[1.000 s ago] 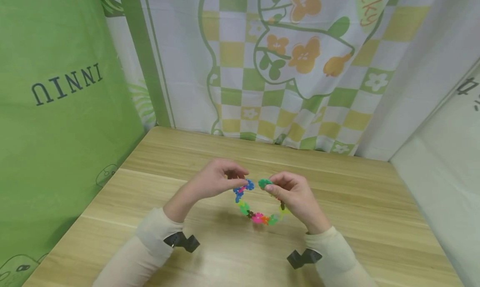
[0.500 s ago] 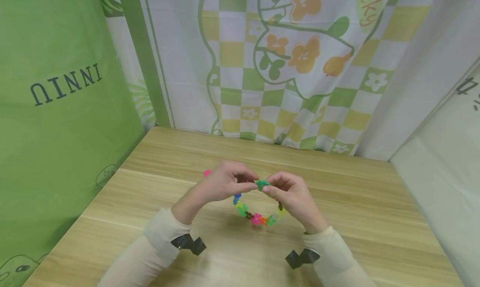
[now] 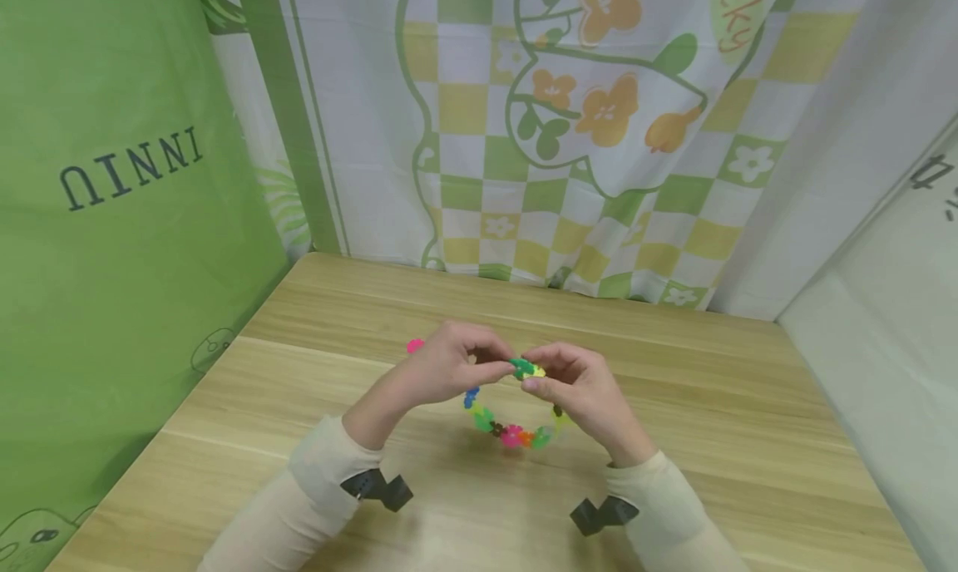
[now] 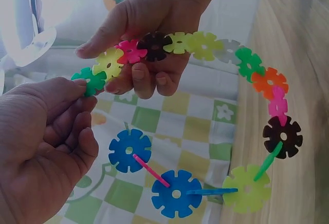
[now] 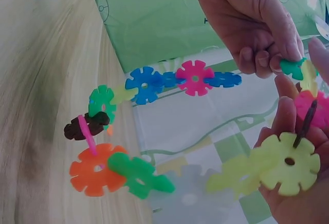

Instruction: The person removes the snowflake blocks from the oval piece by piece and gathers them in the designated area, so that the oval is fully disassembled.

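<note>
A chain of colourful slotted plastic flower discs [image 4: 284, 137] hangs in a curve between and below both hands. My left hand [image 3: 456, 364] pinches the green disc [image 4: 90, 81] at one end with thumb and fingertips. Right beside it, my right hand [image 3: 584, 385] holds the chain around the adjoining yellow disc [image 4: 109, 63], thumb on one side and fingers on the other. The other end, a blue disc [image 4: 130, 150], dangles free beneath the left hand. In the head view, the left hand covers that end.
A separate pink piece [image 3: 415, 345] shows on the wooden table [image 3: 299, 372] beyond the left hand. A patterned curtain [image 3: 569, 214] hangs at the table's back edge, a green cloth [image 3: 135, 256] to the left and a white one [image 3: 883, 347] to the right.
My left hand has left the blue end and moved right to the green disc. My right fingers have shifted back from the green disc to the yellow one. The pink piece has come into view.
</note>
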`<state>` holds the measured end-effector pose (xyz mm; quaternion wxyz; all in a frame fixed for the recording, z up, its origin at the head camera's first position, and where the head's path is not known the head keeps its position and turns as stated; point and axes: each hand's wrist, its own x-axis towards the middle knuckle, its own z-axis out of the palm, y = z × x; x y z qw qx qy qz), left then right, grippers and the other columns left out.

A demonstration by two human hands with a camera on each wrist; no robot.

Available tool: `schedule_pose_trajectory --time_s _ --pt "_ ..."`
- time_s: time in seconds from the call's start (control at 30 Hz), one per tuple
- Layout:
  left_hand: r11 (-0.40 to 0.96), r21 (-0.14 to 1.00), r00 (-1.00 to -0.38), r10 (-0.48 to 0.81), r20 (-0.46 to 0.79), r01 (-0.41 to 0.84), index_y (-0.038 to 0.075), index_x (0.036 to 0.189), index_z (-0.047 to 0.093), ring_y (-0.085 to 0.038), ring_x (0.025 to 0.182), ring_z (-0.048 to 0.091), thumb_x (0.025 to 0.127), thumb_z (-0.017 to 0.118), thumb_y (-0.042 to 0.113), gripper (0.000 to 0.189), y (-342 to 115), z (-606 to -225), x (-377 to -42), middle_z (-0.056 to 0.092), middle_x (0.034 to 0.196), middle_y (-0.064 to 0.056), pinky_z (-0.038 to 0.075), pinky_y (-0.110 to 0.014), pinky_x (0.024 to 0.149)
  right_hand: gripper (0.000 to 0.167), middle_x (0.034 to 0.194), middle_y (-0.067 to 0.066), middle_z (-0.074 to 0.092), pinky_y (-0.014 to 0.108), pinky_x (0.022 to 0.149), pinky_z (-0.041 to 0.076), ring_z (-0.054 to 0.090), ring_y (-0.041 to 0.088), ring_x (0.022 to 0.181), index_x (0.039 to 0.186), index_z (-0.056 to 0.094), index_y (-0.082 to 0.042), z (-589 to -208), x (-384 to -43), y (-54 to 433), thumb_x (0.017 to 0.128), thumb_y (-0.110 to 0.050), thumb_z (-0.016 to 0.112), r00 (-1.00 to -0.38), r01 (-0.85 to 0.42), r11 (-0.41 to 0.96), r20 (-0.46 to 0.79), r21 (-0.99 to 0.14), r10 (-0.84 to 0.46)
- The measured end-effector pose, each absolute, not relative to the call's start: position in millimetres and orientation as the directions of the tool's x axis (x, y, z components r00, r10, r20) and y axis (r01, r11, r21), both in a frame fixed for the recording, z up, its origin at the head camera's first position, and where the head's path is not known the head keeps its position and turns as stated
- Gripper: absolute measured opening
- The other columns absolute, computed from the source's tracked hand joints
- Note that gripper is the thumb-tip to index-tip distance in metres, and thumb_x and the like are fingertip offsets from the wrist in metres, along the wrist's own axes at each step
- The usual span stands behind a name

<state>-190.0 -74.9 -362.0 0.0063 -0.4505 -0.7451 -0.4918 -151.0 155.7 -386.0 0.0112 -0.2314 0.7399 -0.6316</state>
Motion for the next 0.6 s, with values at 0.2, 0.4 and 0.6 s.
schedule_pose_trajectory --time_s 0.2,0.4,0.6 --pt "0.128 0.758 -0.639 0.636 0.432 0.639 0.007 0.095 0.074 -0.011 0.069 0.059 0.092 0.07 0.012 0.007 -81.2 -360.4 -188.2 0.069 0.084 0.003 0.05 -0.029 0.058 0.037 0.111 0.014 0.066 0.037 0.076 0.057 0.067 0.025 0.092 0.122 0.065 -0.005 -384.8 -149.3 157.7 0.087 -0.01 0.076 -0.902 -0.27 0.084 0.222 -0.959 -0.37" --pt "0.088 0.769 -0.629 0.639 0.444 0.633 0.005 0.095 0.073 -0.013 0.068 0.062 0.091 0.07 0.008 0.006 -84.1 -362.2 -188.0 0.069 0.083 -0.002 0.053 -0.03 0.059 0.034 0.114 0.015 0.067 0.038 0.077 0.057 0.067 0.025 0.091 0.12 0.066 -0.005 -385.3 -149.9 157.6 0.088 -0.01 0.074 -0.89 -0.29 0.098 0.231 -0.952 -0.392" --pt "0.081 0.763 -0.603 0.668 0.436 0.642 0.004 0.1 0.071 -0.012 0.072 0.062 0.091 0.071 0.007 0.01 -83.1 -362.5 -187.7 0.069 0.087 -0.003 0.055 -0.034 0.062 0.03 0.109 0.014 0.069 0.036 0.074 0.057 0.066 0.021 0.084 0.117 0.068 -0.005 -385.0 -149.5 157.2 0.088 -0.01 0.074 -0.887 -0.308 0.117 0.24 -0.944 -0.394"
